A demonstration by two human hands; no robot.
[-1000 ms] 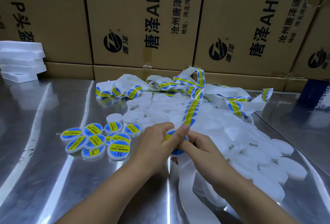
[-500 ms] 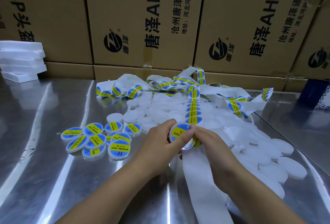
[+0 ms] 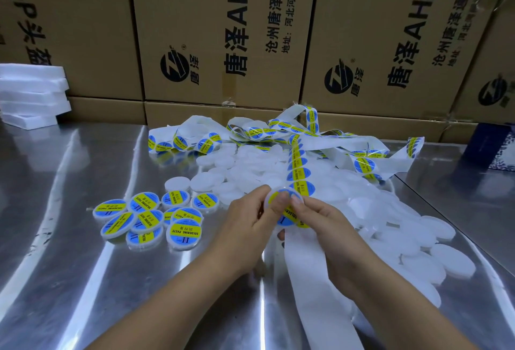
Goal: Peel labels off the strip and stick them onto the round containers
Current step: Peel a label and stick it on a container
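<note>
**Mia:** Where is the round container?

**Ben:** It is up off the table, between the two hands, with its flat face to us

**Mia:** What does the left hand do?

**Ben:** Its fingers curl round the rim, and its thumb presses down on the label

**Mia:** And the right hand?

**Ben:** It pinches the right edge of that label with its thumb and a finger. I cannot tell if the label is all the way off the strip

**Mia:** Which way does the strip go?

**Ben:** Its long line runs straight away from us, from the fingertips up to the tangle at the back. The bare paper runs the other way, down under the right wrist

**Mia:** So where is the next label?

**Ben:** It is just past the container and touches its far edge. I think it is nearer the right hand, so that hand should peel it

**Mia:** And this container, once it is done?

**Ben:** The done pile lies to the left, near the left hand. The plain white containers lie to the right
</note>
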